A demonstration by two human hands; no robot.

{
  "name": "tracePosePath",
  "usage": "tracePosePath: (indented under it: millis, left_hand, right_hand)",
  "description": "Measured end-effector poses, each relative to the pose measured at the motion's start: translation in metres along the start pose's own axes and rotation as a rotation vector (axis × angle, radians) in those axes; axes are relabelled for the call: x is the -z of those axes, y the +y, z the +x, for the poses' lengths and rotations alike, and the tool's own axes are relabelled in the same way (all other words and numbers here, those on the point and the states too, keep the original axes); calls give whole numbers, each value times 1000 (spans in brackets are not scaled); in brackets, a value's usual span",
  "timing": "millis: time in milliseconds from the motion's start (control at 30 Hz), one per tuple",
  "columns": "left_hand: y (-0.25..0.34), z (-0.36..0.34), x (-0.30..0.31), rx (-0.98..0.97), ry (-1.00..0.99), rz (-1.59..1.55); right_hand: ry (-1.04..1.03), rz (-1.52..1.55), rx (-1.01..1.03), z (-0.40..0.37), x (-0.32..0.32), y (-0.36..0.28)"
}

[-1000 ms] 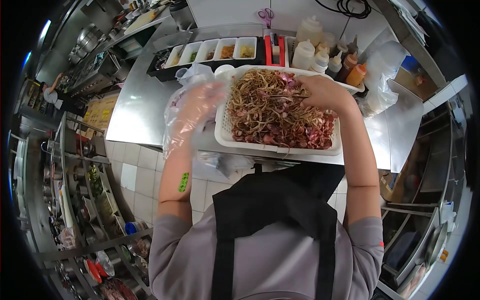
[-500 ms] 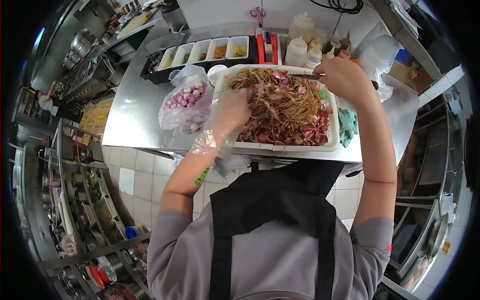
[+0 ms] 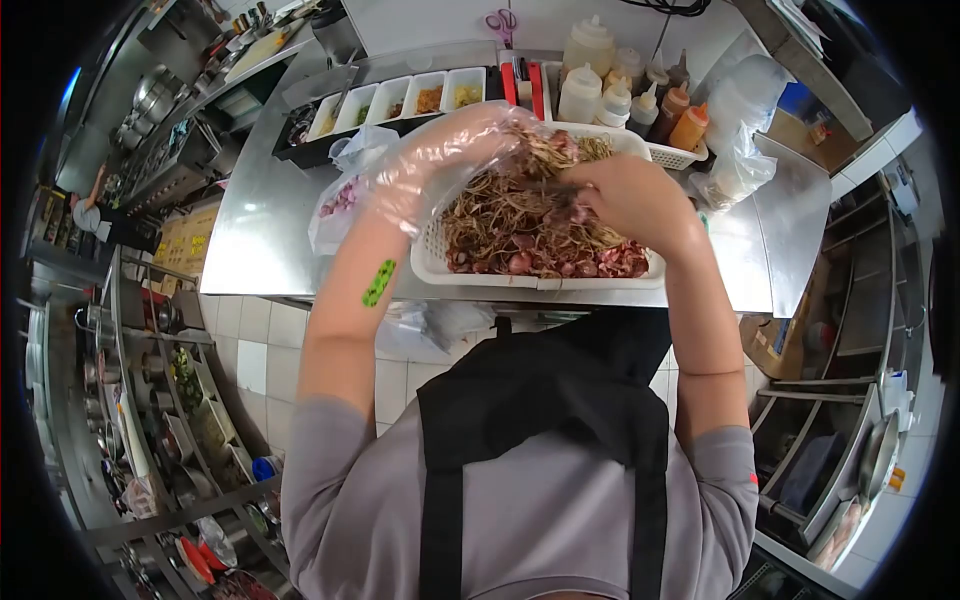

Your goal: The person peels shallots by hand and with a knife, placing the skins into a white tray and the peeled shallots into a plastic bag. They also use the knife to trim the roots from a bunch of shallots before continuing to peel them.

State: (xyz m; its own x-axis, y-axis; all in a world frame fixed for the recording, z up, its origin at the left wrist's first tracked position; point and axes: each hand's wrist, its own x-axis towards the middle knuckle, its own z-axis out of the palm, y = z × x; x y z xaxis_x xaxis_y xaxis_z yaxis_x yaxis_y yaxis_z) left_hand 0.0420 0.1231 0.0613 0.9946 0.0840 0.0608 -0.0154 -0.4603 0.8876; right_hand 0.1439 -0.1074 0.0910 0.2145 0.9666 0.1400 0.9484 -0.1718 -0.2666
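A white plastic basket on the steel table holds a heap of red shallots with long dry roots and loose skins. My left hand, in a clear plastic glove, is closed on a bunch of rooted shallots at the basket's far side. My right hand, bare, is closed around a knife over the right part of the heap. The knife is mostly hidden and blurred now; its blade and dark handle show in the earlier view. Left of the basket, a plastic bag with peeled shallots lies partly behind my left forearm.
A black holder with several white condiment trays stands at the back. Beside it are a red-sided rack and a white basket of sauce bottles. Purple scissors hang on the wall. A co-worker stands far left.
My left hand has moved up and away from me to the far side of the heap. My right hand has come down and left over the shallots with the knife.
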Motion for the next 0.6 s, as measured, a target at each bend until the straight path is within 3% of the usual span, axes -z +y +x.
tracePosePath:
  millis: [33,67,100,167,233,333,400,433,533,600]
  left_hand:
    - [14,3,-4,36,-117,-104]
    - [28,4,-9,202,-86,-110]
    - [30,-3,-14,199,-88,-108]
    - [28,-9,-18,145,161,-113]
    - [-12,-13,-4,166,131,-127]
    - [-8,-40,-11,169,48,53]
    - [12,-48,-19,314,41,645]
    - [5,-48,-20,313,44,648]
    - [-31,-46,-27,362,432,798]
    - [-43,-39,-27,378,436,776]
  right_hand:
    - [69,-37,-37,6,-5,0]
    - [-62,-4,-148,15,-5,5]
    - [-59,-5,-150,20,-13,15]
    - [-211,-268,-205,26,-27,38]
    - [-181,-199,-219,21,-21,41]
    - [-168,-82,-248,20,-21,49]
    - [-174,-41,-263,20,-20,53]
    - [-156,-54,-280,18,-19,52]
    - [-124,-74,-289,16,-23,60]
    - [-118,-83,-282,15,-25,62]
